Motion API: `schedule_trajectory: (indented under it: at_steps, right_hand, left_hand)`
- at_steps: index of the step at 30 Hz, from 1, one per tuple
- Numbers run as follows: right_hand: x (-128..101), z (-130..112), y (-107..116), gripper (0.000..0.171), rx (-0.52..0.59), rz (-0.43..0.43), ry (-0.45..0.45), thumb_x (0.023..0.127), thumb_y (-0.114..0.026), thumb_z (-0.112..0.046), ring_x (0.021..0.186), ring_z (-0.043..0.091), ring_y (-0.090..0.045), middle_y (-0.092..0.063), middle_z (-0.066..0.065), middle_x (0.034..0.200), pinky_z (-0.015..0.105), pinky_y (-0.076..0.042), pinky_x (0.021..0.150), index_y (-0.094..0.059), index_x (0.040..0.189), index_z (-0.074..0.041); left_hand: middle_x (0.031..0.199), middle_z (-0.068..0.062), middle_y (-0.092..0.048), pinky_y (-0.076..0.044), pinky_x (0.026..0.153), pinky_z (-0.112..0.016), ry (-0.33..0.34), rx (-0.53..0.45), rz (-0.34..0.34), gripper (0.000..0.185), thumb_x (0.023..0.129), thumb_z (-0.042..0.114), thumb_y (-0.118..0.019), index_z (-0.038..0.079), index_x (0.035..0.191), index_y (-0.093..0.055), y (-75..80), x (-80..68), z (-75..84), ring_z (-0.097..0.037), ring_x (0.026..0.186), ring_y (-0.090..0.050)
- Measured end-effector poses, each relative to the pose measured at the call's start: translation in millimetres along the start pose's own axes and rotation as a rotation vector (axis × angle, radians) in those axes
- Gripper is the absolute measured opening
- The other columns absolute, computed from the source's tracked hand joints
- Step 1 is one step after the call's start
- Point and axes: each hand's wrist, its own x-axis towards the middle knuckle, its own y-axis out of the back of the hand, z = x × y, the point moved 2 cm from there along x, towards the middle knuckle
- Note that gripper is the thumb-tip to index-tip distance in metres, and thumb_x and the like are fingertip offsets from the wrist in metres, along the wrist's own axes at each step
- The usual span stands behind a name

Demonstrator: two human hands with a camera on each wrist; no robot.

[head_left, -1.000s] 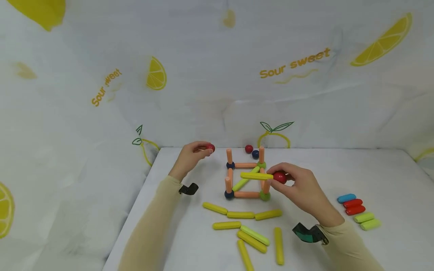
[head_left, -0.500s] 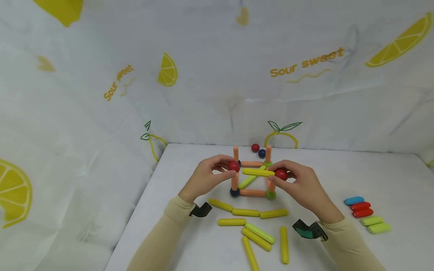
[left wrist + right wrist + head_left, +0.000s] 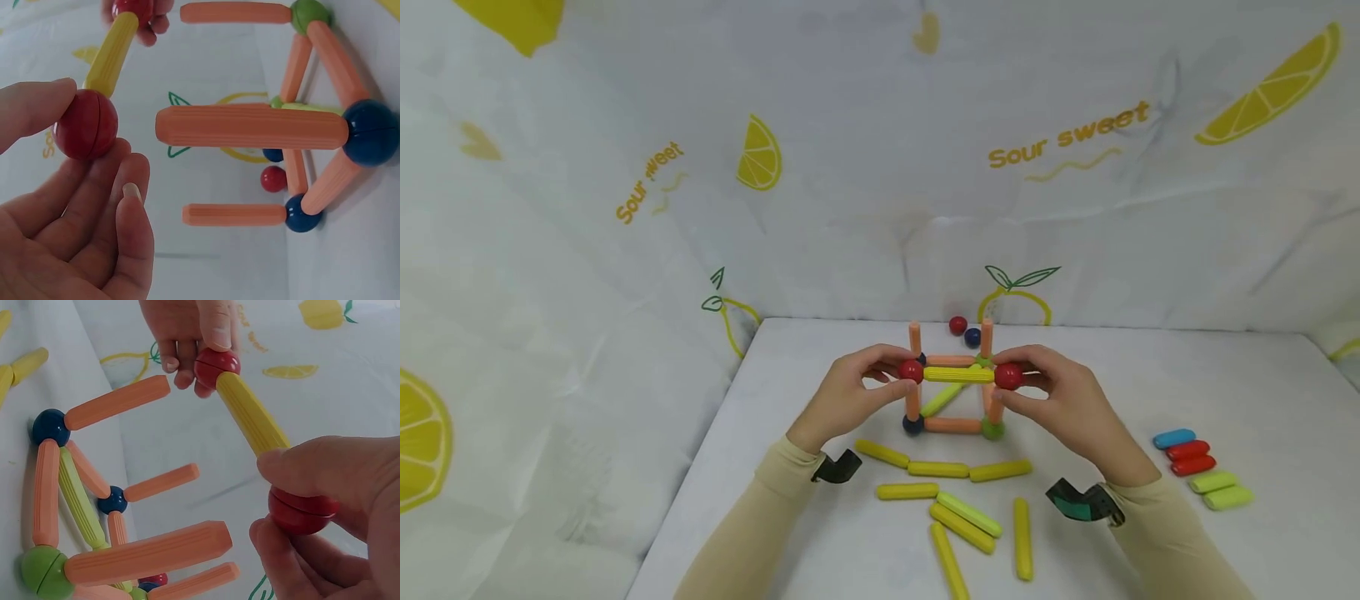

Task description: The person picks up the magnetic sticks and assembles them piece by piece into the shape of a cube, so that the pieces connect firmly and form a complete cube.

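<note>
Between both hands, a yellow stick point(image 3: 958, 375) spans two red balls, one at each end, above the table. My left hand point(image 3: 859, 390) pinches the left red ball point(image 3: 86, 125) between thumb and fingers. At the other end my right hand point(image 3: 1060, 400) grips the right red ball point(image 3: 301, 509), its thumb lying by the stick's end. Beneath and behind stands a square frame of orange sticks point(image 3: 953, 426) with blue balls point(image 3: 372, 133) and green balls point(image 3: 47, 572) at its corners. Orange uprights point(image 3: 250, 127) rise from those corners, and a light green stick point(image 3: 80, 499) crosses the base.
Several loose yellow sticks point(image 3: 937, 469) lie in front of the frame, with a light green stick point(image 3: 968, 514) among them. Short blue point(image 3: 1174, 438), red and light green sticks sit at the right. Behind the frame rest a red ball point(image 3: 958, 325) and a blue ball point(image 3: 973, 337).
My left hand has brought its red ball rightward to the stick's free left end, and ball and stick now meet. My right hand has kept its grip, shifting only slightly.
</note>
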Motion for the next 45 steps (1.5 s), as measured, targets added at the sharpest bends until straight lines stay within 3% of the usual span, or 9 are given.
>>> schedule_trajectory:
  at_steps: [3,11,15,19,24,29,45]
  right_hand:
    - [0.7,2.6,1.1,0.045,0.022,-0.029,-0.001,0.093,-0.085,-0.008,0.109,0.024,-0.076,-0.073,0.005,0.128,0.007,-0.054,0.091,-0.070,0.134,-0.015]
    - [1.6,6.5,2.9,0.042,-0.088,-0.036,0.009,0.093,-0.085,-0.009,0.108,0.025,-0.075,-0.074,0.004,0.127,0.008,-0.052,0.090,-0.072,0.132,-0.015]
    - [2.3,7.8,-0.3,0.040,-0.097,-0.041,0.004,0.094,-0.084,-0.010,0.107,0.023,-0.074,-0.074,0.002,0.125,0.030,-0.064,0.093,-0.072,0.132,-0.015]
    - [3.3,6.9,-3.3,0.041,-0.101,-0.044,0.008,0.095,-0.083,-0.010,0.106,0.023,-0.074,-0.074,0.002,0.123,0.048,-0.064,0.095,-0.071,0.134,-0.015]
    - [3.9,6.3,-5.1,0.041,-0.102,-0.061,0.000,0.097,-0.082,-0.012,0.107,0.022,-0.074,-0.074,0.000,0.126,0.044,-0.064,0.095,-0.070,0.136,-0.015]
    - [4.0,6.7,-5.4,0.044,-0.092,-0.072,-0.017,0.098,-0.080,-0.013,0.108,0.024,-0.074,-0.075,0.002,0.125,0.051,-0.064,0.096,-0.067,0.140,-0.015]
    - [3.5,8.5,-9.4,0.044,-0.099,-0.074,-0.024,0.100,-0.079,-0.018,0.107,0.029,-0.075,-0.075,0.009,0.128,0.054,-0.064,0.095,-0.065,0.142,-0.018]
  left_hand:
    - [0.121,0.013,-0.076,-0.060,0.099,-0.041,0.005,0.017,-0.003,0.034,0.101,0.031,-0.080,0.027,0.133,-0.071,1.4,-1.0,-1.8,-0.008,0.108,-0.071]
    - [0.119,0.015,-0.076,-0.061,0.098,-0.044,0.023,0.081,-0.038,0.034,0.101,0.032,-0.079,0.024,0.134,-0.072,-2.7,0.5,-2.6,-0.006,0.108,-0.071]
    - [0.121,0.012,-0.075,-0.061,0.097,-0.041,0.046,0.113,-0.042,0.034,0.101,0.029,-0.079,0.023,0.134,-0.072,-2.1,0.8,-2.0,-0.006,0.108,-0.070]
    - [0.124,0.008,-0.075,-0.061,0.096,-0.039,0.056,0.126,-0.051,0.036,0.102,0.027,-0.078,0.022,0.136,-0.071,0.1,0.1,-2.4,-0.009,0.108,-0.070]
    - [0.126,0.007,-0.075,-0.062,0.095,-0.037,0.064,0.131,-0.055,0.037,0.102,0.027,-0.077,0.021,0.138,-0.070,1.8,0.5,-3.6,-0.010,0.108,-0.070]
    - [0.127,0.006,-0.075,-0.061,0.095,-0.031,0.055,0.144,-0.073,0.043,0.103,0.030,-0.076,0.015,0.143,-0.067,0.5,1.7,-5.7,-0.010,0.108,-0.071]
    - [0.128,0.005,-0.075,-0.060,0.096,-0.031,0.060,0.155,-0.063,0.042,0.103,0.030,-0.076,0.020,0.142,-0.067,1.3,0.3,-4.1,-0.010,0.109,-0.071]
